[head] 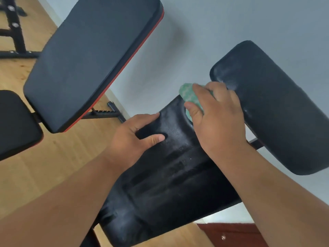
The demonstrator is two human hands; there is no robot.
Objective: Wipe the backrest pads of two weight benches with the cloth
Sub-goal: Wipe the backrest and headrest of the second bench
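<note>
Both hands on pad point(169, 175), right hand point(217, 122) clutching cloth point(189, 94).

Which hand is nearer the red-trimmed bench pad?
Left. The left hand rests on the near pad's edge just below the red-trimmed bench pad; the right hand, gripping the cloth, lies farther right.

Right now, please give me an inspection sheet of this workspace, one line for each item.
Surface: wooden floor, bare where visible.
Job's things: near black pad shows dusty streaks; far red-edged pad looks clean; green cloth lies at the near pad's top.
Clutter: nothing seen.
Grippers: left hand steadies the near pad's edge; right hand presses the cloth.
Cables: nothing seen.
Surroundings: grey wall; black frame far left.
</note>
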